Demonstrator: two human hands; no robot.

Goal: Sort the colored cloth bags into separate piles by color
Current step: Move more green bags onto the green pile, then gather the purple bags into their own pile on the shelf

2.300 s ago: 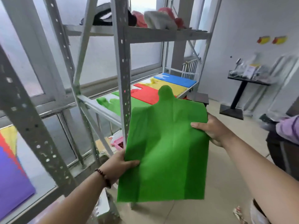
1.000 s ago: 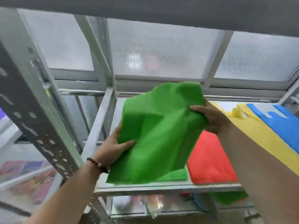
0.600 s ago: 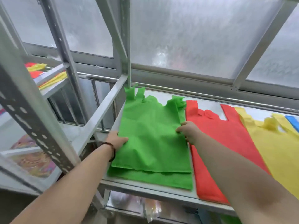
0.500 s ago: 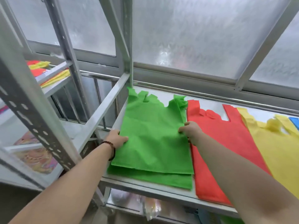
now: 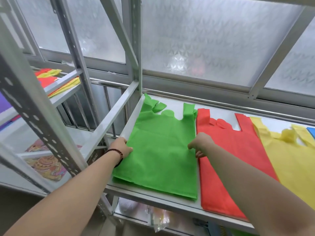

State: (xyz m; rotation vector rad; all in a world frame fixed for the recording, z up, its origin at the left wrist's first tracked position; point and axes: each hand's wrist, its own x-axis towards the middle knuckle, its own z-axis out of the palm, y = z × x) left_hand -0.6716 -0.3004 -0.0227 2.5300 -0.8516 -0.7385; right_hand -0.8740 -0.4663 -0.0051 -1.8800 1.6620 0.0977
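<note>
The left hand [image 5: 121,147] grips the left edge of the flat green cloth bag [image 5: 162,150], fingers curled under; the right hand [image 5: 200,144] pinches its right edge. It lies on the grey metal shelf [image 5: 153,200], beside the red cloth bag [image 5: 226,150] and yellow cloth bag [image 5: 289,160].

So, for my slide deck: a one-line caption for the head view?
Both hands set a green bag on the green pile, beside the red pile.

A green bag [image 5: 160,150] lies flat on the metal shelf [image 5: 153,204], the left hand [image 5: 121,147] pinching its left edge and the right hand [image 5: 200,145] its right edge; a red bag [image 5: 226,150] and yellow bag [image 5: 289,164] lie alongside
</note>
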